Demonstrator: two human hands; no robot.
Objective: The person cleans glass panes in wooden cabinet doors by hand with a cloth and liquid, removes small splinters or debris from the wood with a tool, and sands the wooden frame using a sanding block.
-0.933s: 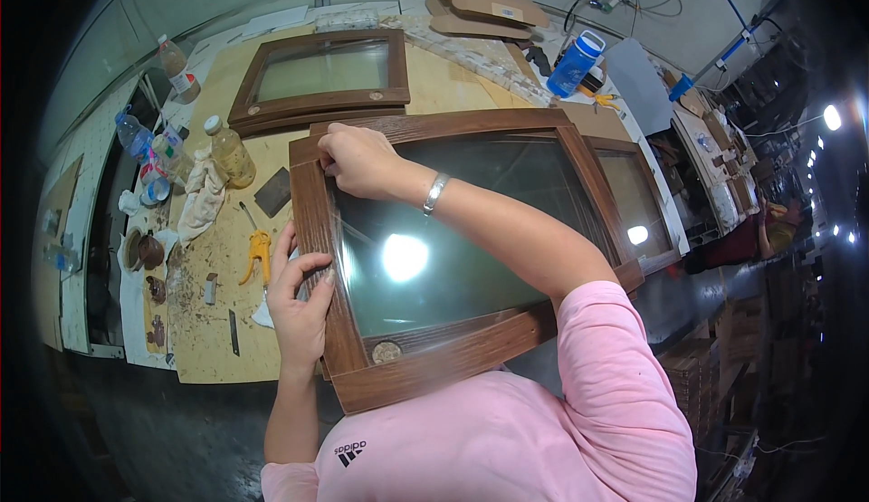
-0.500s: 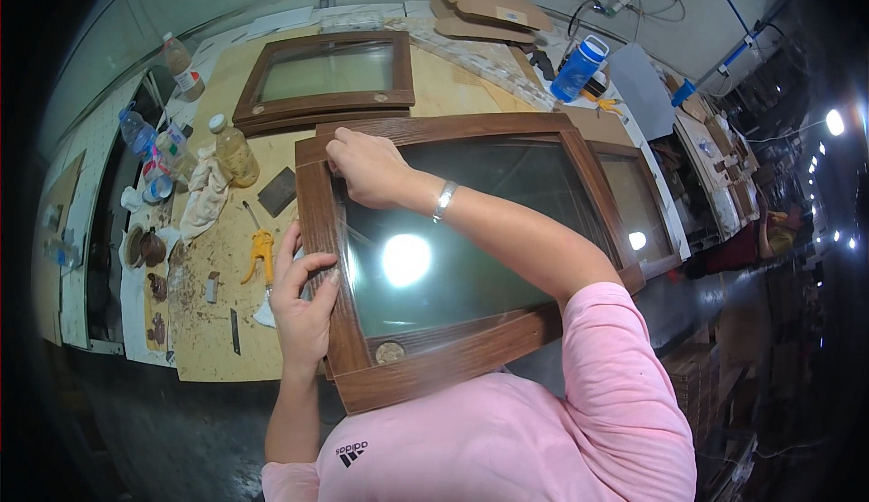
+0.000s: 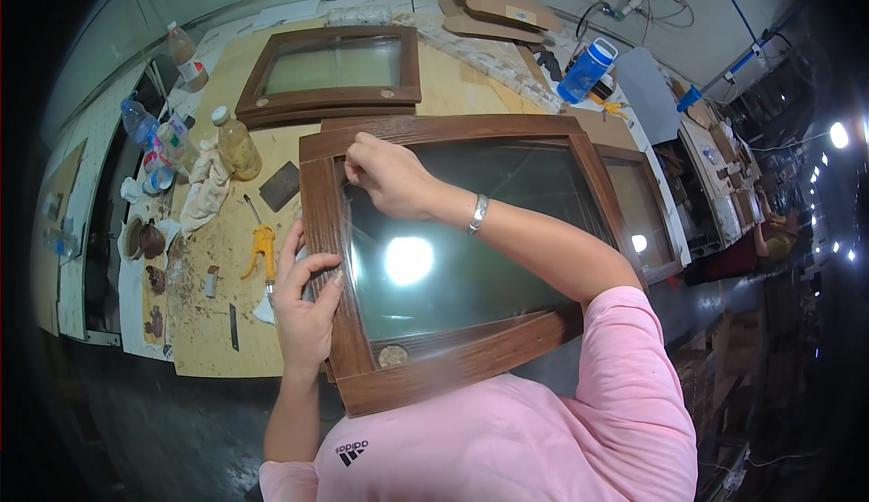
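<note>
Glass, flat and greenish (image 3: 453,276), fills a rectangular brown wooden frame (image 3: 471,357) over a pale workbench (image 3: 195,348); the left hand (image 3: 303,312) clasps its left rail, the right hand (image 3: 389,176) curls near the upper-left corner, fingertips hidden. Likely heavy, rigid, breakable; best held by wood.

The front framed panel (image 3: 453,364) was nearest the person, left hand (image 3: 308,303) at its left side, right hand (image 3: 391,176) at its far left corner. Behind it, stacked panels (image 3: 330,101) lay on the workbench (image 3: 199,339). Left were a hand tool (image 3: 262,250) and, farther left, a cloth (image 3: 206,190) (a bottle (image 3: 239,149) just beside it). Cardboard (image 3: 498,6) lay far behind, left of a jug (image 3: 587,72).
</note>
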